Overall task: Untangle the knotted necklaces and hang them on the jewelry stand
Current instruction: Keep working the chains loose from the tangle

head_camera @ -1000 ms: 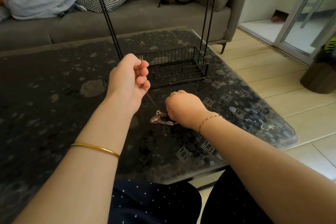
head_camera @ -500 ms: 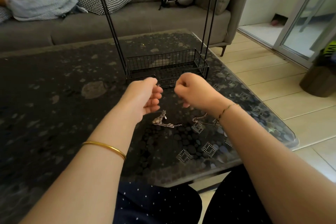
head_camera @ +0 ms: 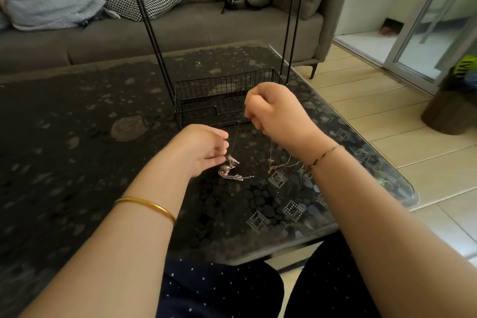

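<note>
A knotted clump of silver necklaces (head_camera: 230, 170) lies on the dark glass table (head_camera: 77, 137). My left hand (head_camera: 204, 148) is low over the clump, its fingertips pinching the chain at the clump's top. My right hand (head_camera: 273, 108) is raised in a fist above the table and pinches a thin chain (head_camera: 236, 134) that runs down to the clump. A second loose chain (head_camera: 282, 164) lies under my right wrist. The black wire jewelry stand (head_camera: 222, 95) is just behind my hands, with a basket base and tall thin rods rising out of view.
A grey sofa (head_camera: 180, 28) with a checked cushion, a bundle of cloth and a backpack runs along the table's far side. The table's rounded right edge (head_camera: 410, 188) borders a tiled floor. A dark pot (head_camera: 449, 111) sits by the glass door.
My left hand has dropped from chest height down onto the clump. My right hand has risen from the table and moved back toward the stand, drawing a thin chain up.
</note>
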The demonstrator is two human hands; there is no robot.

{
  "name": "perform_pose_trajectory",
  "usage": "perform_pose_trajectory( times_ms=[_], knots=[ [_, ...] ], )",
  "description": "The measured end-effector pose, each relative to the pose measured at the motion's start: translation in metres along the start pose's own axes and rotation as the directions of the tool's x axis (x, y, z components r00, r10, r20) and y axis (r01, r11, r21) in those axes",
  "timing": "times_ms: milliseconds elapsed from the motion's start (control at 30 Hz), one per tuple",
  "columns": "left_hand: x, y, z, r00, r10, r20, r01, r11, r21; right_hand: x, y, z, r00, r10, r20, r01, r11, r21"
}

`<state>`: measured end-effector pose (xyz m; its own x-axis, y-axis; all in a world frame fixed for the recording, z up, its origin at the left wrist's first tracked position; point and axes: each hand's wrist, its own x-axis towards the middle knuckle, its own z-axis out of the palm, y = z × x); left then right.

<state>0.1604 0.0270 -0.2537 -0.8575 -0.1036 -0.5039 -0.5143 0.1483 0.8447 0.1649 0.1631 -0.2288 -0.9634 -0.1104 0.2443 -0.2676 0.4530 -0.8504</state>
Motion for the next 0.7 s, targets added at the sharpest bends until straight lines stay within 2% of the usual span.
perform_pose_trajectory(
  times_ms=[100, 267, 333, 500, 600, 700],
  knots=[
    [0.003, -0.003, 0.001, 0.996, 0.069, -0.052, -0.049, 0.945, 0.323, 0.001, -0.001, 0.0, 0.999, 0.019, -0.028, -0.016, 0.994, 0.11],
    [0.004, -0.015, 0.006, 0.965, 0.199, 0.173, -0.26, 0.829, 0.496, 0.0, -0.004, 0.0, 0.999, 0.032, -0.031, -0.022, 0.959, 0.282],
    [0.007, -0.019, 0.008, 0.952, 0.237, 0.193, -0.304, 0.784, 0.542, -0.001, -0.006, -0.001, 0.998, 0.033, -0.051, -0.014, 0.945, 0.328],
    [0.013, -0.022, 0.012, 0.942, 0.303, 0.142, -0.32, 0.694, 0.645, 0.002, 0.001, -0.007, 0.979, 0.012, -0.205, 0.047, 0.959, 0.279],
    [0.015, -0.022, 0.011, 0.949, 0.297, 0.106, -0.296, 0.727, 0.619, 0.001, 0.003, -0.012, 0.974, 0.046, -0.221, 0.024, 0.952, 0.306],
    [0.015, -0.021, 0.008, 0.953, 0.289, 0.087, -0.285, 0.767, 0.576, 0.001, 0.002, -0.018, 0.965, 0.124, -0.231, -0.007, 0.894, 0.449]
  ],
)
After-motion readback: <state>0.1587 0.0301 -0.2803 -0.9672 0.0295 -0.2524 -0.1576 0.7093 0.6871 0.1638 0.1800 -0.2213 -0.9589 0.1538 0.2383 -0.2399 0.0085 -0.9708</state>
